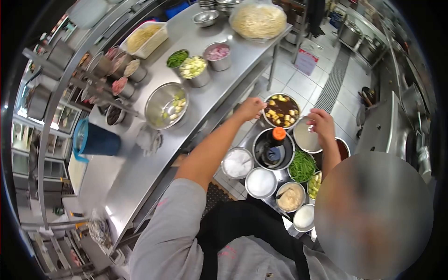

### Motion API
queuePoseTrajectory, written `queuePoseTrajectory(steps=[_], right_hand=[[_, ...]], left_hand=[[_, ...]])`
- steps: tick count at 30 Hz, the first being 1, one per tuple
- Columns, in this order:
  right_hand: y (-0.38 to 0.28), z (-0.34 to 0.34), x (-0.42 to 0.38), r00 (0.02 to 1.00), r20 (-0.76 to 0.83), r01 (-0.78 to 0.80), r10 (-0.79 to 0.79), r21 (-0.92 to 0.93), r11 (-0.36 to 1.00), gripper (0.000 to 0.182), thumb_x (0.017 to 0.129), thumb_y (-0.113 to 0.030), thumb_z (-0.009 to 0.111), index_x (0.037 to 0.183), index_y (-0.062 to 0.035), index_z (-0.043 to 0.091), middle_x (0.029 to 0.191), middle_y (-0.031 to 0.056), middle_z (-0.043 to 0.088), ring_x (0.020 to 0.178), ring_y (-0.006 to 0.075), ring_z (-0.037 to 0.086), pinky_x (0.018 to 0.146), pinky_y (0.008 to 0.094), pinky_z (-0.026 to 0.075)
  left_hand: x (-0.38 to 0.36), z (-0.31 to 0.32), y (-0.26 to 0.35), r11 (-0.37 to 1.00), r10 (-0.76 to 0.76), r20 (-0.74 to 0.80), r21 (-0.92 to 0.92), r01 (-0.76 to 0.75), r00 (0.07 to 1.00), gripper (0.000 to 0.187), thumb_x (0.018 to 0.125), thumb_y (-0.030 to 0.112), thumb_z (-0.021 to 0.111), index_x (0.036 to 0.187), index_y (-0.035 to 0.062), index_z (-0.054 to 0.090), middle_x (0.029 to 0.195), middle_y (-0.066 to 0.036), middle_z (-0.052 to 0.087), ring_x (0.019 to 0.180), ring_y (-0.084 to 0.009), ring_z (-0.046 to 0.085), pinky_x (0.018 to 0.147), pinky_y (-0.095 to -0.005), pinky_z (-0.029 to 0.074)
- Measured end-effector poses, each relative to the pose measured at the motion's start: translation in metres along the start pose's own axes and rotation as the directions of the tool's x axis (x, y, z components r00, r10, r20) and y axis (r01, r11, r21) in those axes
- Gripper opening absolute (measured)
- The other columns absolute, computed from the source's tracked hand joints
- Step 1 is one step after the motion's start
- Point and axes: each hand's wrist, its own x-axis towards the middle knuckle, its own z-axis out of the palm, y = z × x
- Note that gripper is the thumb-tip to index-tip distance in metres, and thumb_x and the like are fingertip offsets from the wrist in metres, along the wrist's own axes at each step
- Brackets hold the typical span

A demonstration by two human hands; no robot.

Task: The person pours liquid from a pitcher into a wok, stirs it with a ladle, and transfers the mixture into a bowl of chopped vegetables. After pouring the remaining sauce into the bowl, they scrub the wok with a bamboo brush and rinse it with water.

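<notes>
My left hand [250, 110] is closed at the left rim of a round metal pot [281, 110] of dark sauce with yellow cubes in it. Its fingertips appear to pinch that rim. On the other side, my right hand [321, 125] is curled over the edge of a metal pot of whitish liquid [305, 137]. What its fingers hold, if anything, is hidden. Nearer to me, an orange-capped dark bottle [276, 144] stands in a metal pot [256, 161]. Around it sit chopped green vegetables [302, 165], white granules [261, 182] and a tan paste [290, 196].
A long steel table [135, 186] runs along the left. On it are a mixing bowl [166, 106], pots of cut vegetables [192, 68], a blue jug [99, 138], a noodle bin [145, 39] and a bag of pale strands [259, 21]. A floor drain grate [333, 79] lies ahead.
</notes>
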Motion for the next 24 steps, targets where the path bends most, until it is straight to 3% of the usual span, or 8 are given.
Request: queuePoseTrajectory(steps=[4,9,12,13,16,19,22,24], right_hand=[[-0.032,-0.011,-0.063,0.993,-0.024,0.117,-0.118,-0.013,0.993,0.023,0.088,-0.009,0.06,0.108,0.0014,0.062,0.087,0.0048,0.065,0.066,0.0103,0.061,0.049,0.0218,0.044],[-0.038,-0.028,-0.166,0.98,-0.12,0.148,-0.157,-0.08,0.986,0.016,0.09,-0.013,0.06,0.101,-0.0024,0.065,0.073,0.0001,0.061,0.062,0.0046,0.054,0.052,0.0195,0.041],[-0.018,-0.033,-0.24,0.958,-0.162,0.201,-0.238,-0.214,0.956,0.015,0.092,-0.017,0.061,0.093,-0.0027,0.067,0.071,-0.0008,0.059,0.061,0.0067,0.055,0.055,0.0222,0.045],[0.007,-0.032,-0.296,0.954,-0.241,0.121,-0.176,-0.227,0.966,0.015,0.092,-0.017,0.062,0.093,-0.0028,0.067,0.071,-0.0008,0.058,0.062,0.0064,0.055,0.054,0.0225,0.046],[0.045,-0.019,-0.373,0.929,-0.26,0.174,-0.265,-0.326,0.929,0.013,0.088,-0.011,0.065,0.098,-0.0026,0.066,0.07,-0.0015,0.057,0.062,0.0073,0.056,0.048,0.0234,0.048],[0.074,-0.008,-0.455,0.922,-0.385,-0.049,-0.028,-0.19,0.98,0.016,0.087,-0.011,0.066,0.102,-0.0048,0.067,0.072,-0.0005,0.058,0.067,0.0077,0.056,0.048,0.0241,0.048],[0.1,-0.009,-0.539,0.826,-0.552,-0.137,-0.117,-0.397,0.907,0.018,0.087,-0.011,0.067,0.103,-0.0047,0.067,0.07,-0.0003,0.058,0.063,0.0079,0.055,0.05,0.0242,0.047],[0.103,-0.009,-0.593,0.702,-0.71,-0.264,0.066,-0.173,0.949,0.019,0.086,-0.012,0.068,0.104,-0.0044,0.067,0.069,-0.0003,0.056,0.061,0.0077,0.053,0.054,0.0243,0.046]], left_hand=[[-0.086,0.003,0.025,0.955,0.275,-0.189,-0.063,-0.291,0.943,0.024,0.094,0.019,0.061,0.108,0.0003,0.06,0.086,-0.006,0.062,0.071,-0.0115,0.062,0.062,-0.0264,0.053],[-0.203,-0.008,0.007,0.955,0.283,-0.134,-0.057,-0.292,0.95,0.026,0.097,0.017,0.055,0.116,-0.0006,0.059,0.09,-0.005,0.064,0.077,-0.0119,0.064,0.07,-0.0279,0.055],[-0.259,-0.014,0.013,0.961,0.265,0.0,-0.082,-0.264,0.964,0.028,0.097,0.016,0.055,0.116,-0.0038,0.059,0.094,-0.008,0.064,0.081,-0.0133,0.064,0.075,-0.0284,0.054],[-0.281,-0.003,0.021,0.978,0.158,0.081,-0.152,-0.145,0.984,0.027,0.096,0.014,0.056,0.116,-0.0035,0.06,0.096,-0.009,0.064,0.082,-0.014,0.064,0.075,-0.0287,0.054],[-0.308,0.014,0.029,0.958,0.271,0.352,-0.192,-0.214,0.896,0.028,0.096,0.013,0.059,0.117,-0.0044,0.058,0.098,-0.009,0.062,0.084,-0.0148,0.063,0.076,-0.0292,0.055],[-0.322,0.043,0.027,0.971,0.226,0.585,-0.202,-0.13,0.779,0.027,0.096,0.014,0.059,0.117,-0.0032,0.059,0.097,-0.008,0.063,0.084,-0.0143,0.063,0.076,-0.0284,0.054],[-0.334,0.077,0.021,0.98,0.199,0.722,-0.163,-0.116,0.663,0.027,0.097,0.015,0.059,0.117,-0.0029,0.059,0.097,-0.008,0.063,0.084,-0.014,0.063,0.076,-0.0278,0.054],[-0.348,0.099,0.017,0.982,0.186,0.768,-0.155,-0.104,0.613,0.027,0.097,0.015,0.059,0.117,-0.0028,0.059,0.096,-0.008,0.063,0.084,-0.0139,0.063,0.076,-0.0274,0.054]])
